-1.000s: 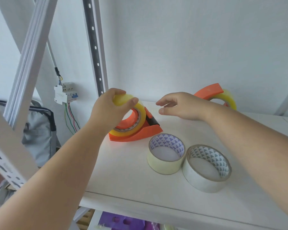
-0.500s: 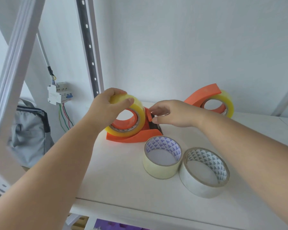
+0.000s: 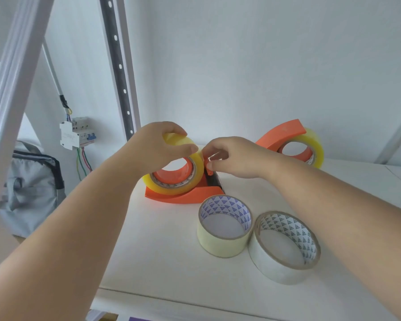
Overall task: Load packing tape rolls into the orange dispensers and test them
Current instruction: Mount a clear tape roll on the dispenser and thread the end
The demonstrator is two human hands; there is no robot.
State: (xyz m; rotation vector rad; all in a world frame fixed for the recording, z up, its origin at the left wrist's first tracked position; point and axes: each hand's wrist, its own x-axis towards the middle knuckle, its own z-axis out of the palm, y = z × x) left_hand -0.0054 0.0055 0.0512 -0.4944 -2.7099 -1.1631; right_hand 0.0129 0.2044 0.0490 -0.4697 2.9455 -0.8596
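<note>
Head view looks down on a white shelf (image 3: 162, 256) that carries two orange dispensers and two loose rolls. The left hand (image 3: 155, 144) grips the top of a yellow tape roll (image 3: 195, 167), fingers over the far side and thumb on the near face; this roll sits upright on the hub of the near dispenser (image 3: 185, 196), whose flat base rests on the shelf. The right hand (image 3: 234, 156) has its fingers curled and pinches at the small orange tab (image 3: 209, 169) by the cutter end of that dispenser, just right of the roll; whether a tape end is also caught between the fingertips is hard to tell, since the fingers cover that spot. Behind the right wrist stands the second dispenser (image 3: 280, 133), tilted with its curved orange guard up and its own yellow roll (image 3: 313, 144) loaded. Nearer the camera, two spare rolls lie flat, touching side by side: a pale yellow roll (image 3: 220, 245) on the left and a white roll (image 3: 278, 267) on the right, both with patterned cores. At the left edge, a perforated metal upright (image 3: 118, 66) rises from the shelf, a breaker box (image 3: 75, 133) with coloured wires hangs on the wall, and a grey bag (image 3: 30, 188) sits below.
</note>
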